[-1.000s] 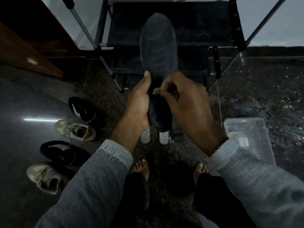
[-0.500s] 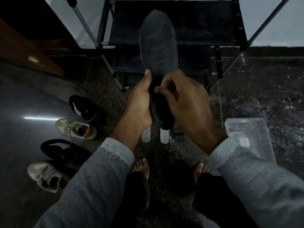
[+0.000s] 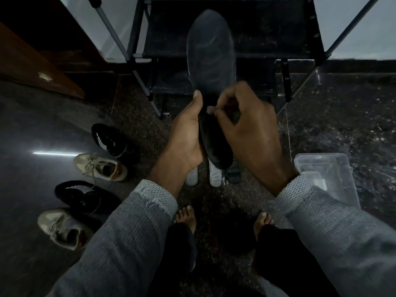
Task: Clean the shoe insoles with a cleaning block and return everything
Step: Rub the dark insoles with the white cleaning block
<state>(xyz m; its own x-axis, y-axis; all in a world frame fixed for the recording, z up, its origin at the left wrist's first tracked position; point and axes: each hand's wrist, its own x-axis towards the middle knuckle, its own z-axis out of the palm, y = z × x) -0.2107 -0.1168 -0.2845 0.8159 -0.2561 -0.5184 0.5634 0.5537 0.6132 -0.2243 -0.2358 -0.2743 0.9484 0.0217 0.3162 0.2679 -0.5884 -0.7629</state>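
My left hand (image 3: 186,136) holds a long dark insole (image 3: 211,52) upright by its lower half, thumb along its left edge. My right hand (image 3: 246,127) has its fingers curled and pinches a small cleaning block against the middle of the insole; the fingers hide most of the block. Two pale insoles (image 3: 215,177) and a dark one (image 3: 233,176) lie on the floor under my hands.
A black shoe rack (image 3: 278,28) stands straight ahead. To the left sit two black shoes (image 3: 107,139) and two beige ones (image 3: 100,167). A clear plastic box (image 3: 330,168) lies at the right. My bare feet (image 3: 186,217) are below.
The insole and both hands have risen slightly, and my right hand has slid a little up the insole.
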